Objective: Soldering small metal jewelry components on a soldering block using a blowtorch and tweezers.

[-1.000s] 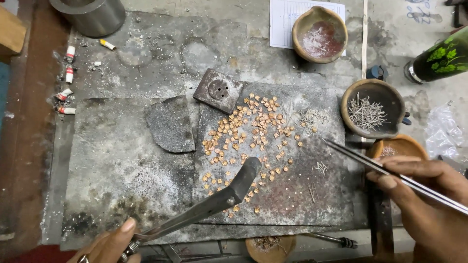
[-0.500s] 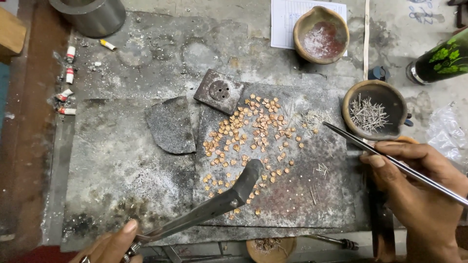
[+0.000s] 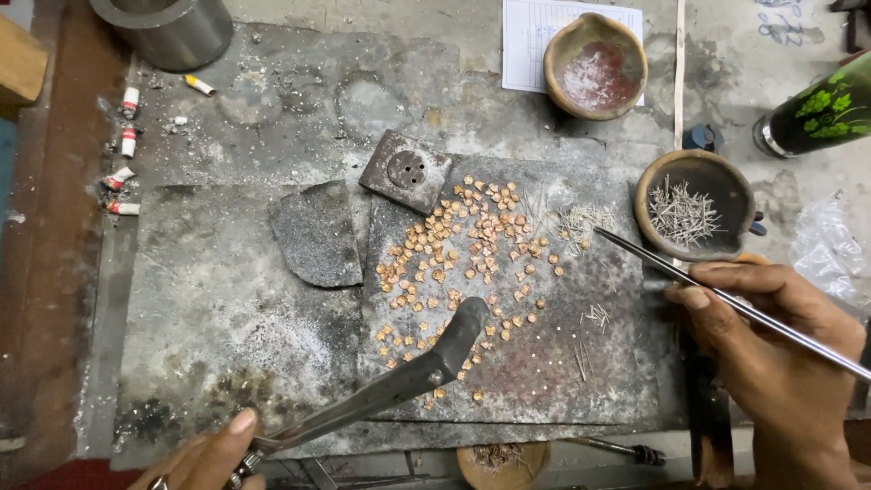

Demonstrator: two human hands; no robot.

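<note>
Left hand [image 3: 213, 449] grips a torch [image 3: 399, 381] over copper pieces [image 3: 463, 263] strewn on a slab [image 3: 562, 363]; right hand [image 3: 780, 363] pinches tweezers [image 3: 726, 299] near a bowl [image 3: 649, 177] of wire bits, few yet placed.

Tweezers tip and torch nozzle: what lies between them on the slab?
In the head view, scattered small copper pieces lie on the grey slab between the tweezers tip and the torch nozzle.

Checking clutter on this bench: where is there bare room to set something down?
Free: the grey slab left of the broken stone piece, and the stained patch between the metal cylinder and the square block. Crowded: the centre plate, strewn with small copper pieces, and the right side around the bowl of wire bits.
</note>
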